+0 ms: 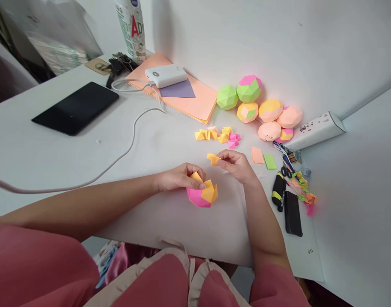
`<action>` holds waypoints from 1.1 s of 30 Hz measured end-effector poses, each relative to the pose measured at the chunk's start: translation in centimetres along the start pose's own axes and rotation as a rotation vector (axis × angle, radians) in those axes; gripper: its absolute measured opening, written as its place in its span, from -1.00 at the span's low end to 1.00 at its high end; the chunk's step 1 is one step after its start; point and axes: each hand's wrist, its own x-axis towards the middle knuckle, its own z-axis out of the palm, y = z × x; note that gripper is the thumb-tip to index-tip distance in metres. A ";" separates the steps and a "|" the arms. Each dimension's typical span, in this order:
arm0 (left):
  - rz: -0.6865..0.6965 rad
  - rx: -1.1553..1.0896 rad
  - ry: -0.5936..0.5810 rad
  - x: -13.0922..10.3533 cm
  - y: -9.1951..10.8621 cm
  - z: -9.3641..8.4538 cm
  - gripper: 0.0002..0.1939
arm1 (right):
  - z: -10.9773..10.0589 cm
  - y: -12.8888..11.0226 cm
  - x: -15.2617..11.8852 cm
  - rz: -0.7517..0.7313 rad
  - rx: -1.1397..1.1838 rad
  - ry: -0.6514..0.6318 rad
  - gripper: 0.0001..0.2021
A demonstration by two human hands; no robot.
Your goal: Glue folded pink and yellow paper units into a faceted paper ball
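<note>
Head view, left hand (181, 177): curled on the rim of the pink-and-orange paper ball (201, 197), thumb on the near face, other fingers mostly hidden behind.
Head view, right hand (236, 165): narrow pinch between thumb and forefinger, holding the orange folded piece (212, 159) by its right end.
Paper ball, place: over the near part of the white table (169, 140), with orange points standing at the top; cannot tell if touching the table.
Paper ball, handling: probably very light, stiff along the folds, but easy to crush. Better to hold low, by the pink side, with soft pressure.
Folded piece, handling: likely almost weightless and easy to bend. Better to take by 1 corner, where thicker from folding.
Loose folded pieces (223, 138): lying beyond both hands, in orange, pink and peach.
Closed paper balls (270, 110): 7, grouped farther back.
Sticky notes (270, 162): 2 small stacks, green and peach, right of the right hand.
</note>
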 end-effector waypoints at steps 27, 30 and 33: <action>0.007 -0.122 0.067 0.1 -0.2 0.0 -0.78 | -0.6 0.6 0.0 0.240 0.302 -0.404 -0.81; 0.006 -0.120 0.062 0.1 -0.2 0.1 -0.78 | -0.4 0.1 -0.1 0.242 0.287 -0.412 -0.83; -0.012 -0.106 0.061 0.1 -0.3 0.0 -0.80 | -0.2 -0.2 -0.3 0.248 0.269 -0.420 -0.85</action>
